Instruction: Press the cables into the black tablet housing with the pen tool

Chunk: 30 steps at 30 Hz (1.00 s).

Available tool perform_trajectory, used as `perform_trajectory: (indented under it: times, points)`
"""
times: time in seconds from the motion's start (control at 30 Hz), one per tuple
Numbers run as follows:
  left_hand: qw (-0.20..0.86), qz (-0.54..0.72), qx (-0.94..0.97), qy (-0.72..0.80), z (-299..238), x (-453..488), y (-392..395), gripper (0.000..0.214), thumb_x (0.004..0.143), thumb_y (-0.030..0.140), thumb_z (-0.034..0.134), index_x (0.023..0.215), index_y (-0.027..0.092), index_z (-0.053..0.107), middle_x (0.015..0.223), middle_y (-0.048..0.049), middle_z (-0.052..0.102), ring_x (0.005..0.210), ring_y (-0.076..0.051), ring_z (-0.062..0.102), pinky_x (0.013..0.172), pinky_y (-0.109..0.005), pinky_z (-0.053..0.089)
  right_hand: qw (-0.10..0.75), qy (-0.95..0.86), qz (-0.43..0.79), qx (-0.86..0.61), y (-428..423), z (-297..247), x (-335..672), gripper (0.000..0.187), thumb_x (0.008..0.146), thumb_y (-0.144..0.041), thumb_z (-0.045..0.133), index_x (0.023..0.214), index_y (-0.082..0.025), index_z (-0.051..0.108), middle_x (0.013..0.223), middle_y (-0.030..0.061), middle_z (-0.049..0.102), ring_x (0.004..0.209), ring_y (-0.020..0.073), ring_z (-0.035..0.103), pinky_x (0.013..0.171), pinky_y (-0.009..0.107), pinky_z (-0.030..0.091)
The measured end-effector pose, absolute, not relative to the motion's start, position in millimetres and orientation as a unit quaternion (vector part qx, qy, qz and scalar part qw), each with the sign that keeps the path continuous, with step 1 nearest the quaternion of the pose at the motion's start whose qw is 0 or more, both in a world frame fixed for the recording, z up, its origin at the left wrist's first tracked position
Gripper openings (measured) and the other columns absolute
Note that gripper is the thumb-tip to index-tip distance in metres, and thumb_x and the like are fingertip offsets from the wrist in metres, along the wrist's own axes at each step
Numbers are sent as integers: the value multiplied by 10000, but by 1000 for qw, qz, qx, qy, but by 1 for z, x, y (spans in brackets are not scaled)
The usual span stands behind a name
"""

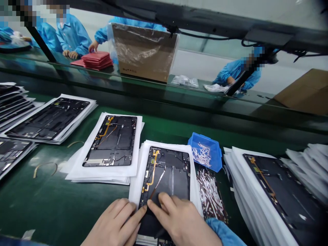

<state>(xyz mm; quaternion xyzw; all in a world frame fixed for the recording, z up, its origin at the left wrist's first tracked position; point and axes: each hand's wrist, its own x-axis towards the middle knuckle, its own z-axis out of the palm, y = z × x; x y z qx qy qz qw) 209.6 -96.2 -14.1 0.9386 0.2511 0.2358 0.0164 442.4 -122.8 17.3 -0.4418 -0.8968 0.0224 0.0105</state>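
A black tablet housing (167,177) lies on white foam sheets (194,194) in front of me, its inner side up. Along its left side runs an orange flex cable (153,167), and a silver-and-brown ribbon cable (159,181) slants down toward my fingertips. My left hand (115,222) rests over the housing's lower left edge, open, its index finger stretched out. My right hand (180,218) lies across the lower part, open, its index fingertip beside the ribbon cable's lower end and close to the left one. The contact under the fingertips is hidden.
Another housing (112,140) lies on foam to the left, with more stacks (48,118) beyond. A blue tray (215,153) of small strips and a pile of ribbon cables (211,194) are right. Stacked housings (282,184) stand farther right. Co-workers (74,36) work across a raised ledge.
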Motion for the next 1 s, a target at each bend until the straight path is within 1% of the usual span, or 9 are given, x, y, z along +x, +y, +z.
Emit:
perform_trajectory:
  times: [0.13, 0.23, 0.33, 0.43, 0.53, 0.63, 0.73, 0.9, 1.0]
  points:
    - [18, 249, 936, 248, -30, 206, -97, 334, 920, 88, 455, 1200, 99, 634, 929, -107, 599, 864, -231, 544, 763, -349, 557, 28, -872, 25, -489, -123, 7, 448, 524, 852, -109, 564, 1335, -300, 495, 993, 16, 638, 668, 192, 664, 507, 312, 532]
    - [23, 247, 938, 243, -39, 203, -98, 370, 908, 102, 492, 1261, 99, 604, 952, -111, 594, 884, -239, 540, 782, -357, 550, 39, -839, -43, -541, -124, 2, 455, 571, 774, -18, 504, 1307, -219, 541, 1064, 69, 655, 684, 209, 678, 518, 324, 553]
    - [34, 244, 939, 240, -38, 200, -99, 389, 924, 137, 500, 1305, 123, 575, 950, -100, 597, 880, -233, 549, 788, -344, 544, 62, -808, -115, -575, -129, 7, 465, 559, 715, 9, 445, 1221, -157, 613, 1059, 94, 677, 596, 189, 672, 455, 307, 530]
    - [96, 254, 915, 298, -34, 199, -101, 360, 987, 244, 470, 1337, 188, 530, 1022, -83, 603, 938, -215, 569, 823, -303, 529, 95, -793, -130, -587, -141, 15, 481, 468, 829, -54, 393, 1224, -176, 613, 1002, 64, 692, 502, 138, 644, 409, 269, 495]
    - [173, 291, 838, 428, -38, 200, -100, 384, 1004, 384, 466, 1353, 225, 449, 1052, -46, 620, 921, -161, 611, 829, -228, 513, 104, -764, -137, -621, -154, 9, 502, 333, 982, -300, 390, 1211, -196, 608, 966, 45, 705, 524, 141, 672, 412, 261, 505]
    - [266, 269, 772, 510, -45, 206, -96, 259, 991, 456, 463, 1078, 230, 555, 792, 29, 619, 669, -125, 611, 645, -190, 486, 100, -730, -126, -664, -161, -11, 516, 403, 973, -480, 428, 1163, -188, 629, 891, 35, 738, 530, 171, 696, 419, 279, 524]
    - [324, 216, 757, 524, -45, 217, -94, 349, 1001, 424, 390, 734, 225, 494, 619, 42, 530, 555, -133, 551, 540, -218, 404, 116, -713, -54, -690, -161, -32, 519, 403, 961, -487, 462, 1140, -177, 647, 750, -8, 742, 528, 167, 705, 434, 257, 523]
    - [263, 254, 773, 519, -30, 228, -100, 279, 983, 346, 394, 824, 229, 591, 783, -10, 600, 715, -174, 593, 668, -261, 396, 144, -681, 44, -717, -159, -44, 518, 432, 965, -454, 441, 1186, -147, 649, 738, -11, 739, 566, 162, 713, 487, 240, 524]
    - [342, 268, 742, 510, -27, 228, -100, 292, 992, 392, 377, 835, 223, 557, 712, 12, 565, 625, -150, 558, 595, -238, 379, 152, -672, 78, -720, -159, -45, 520, 450, 961, -459, 436, 1191, -143, 658, 749, 7, 743, 601, 180, 722, 505, 249, 524]
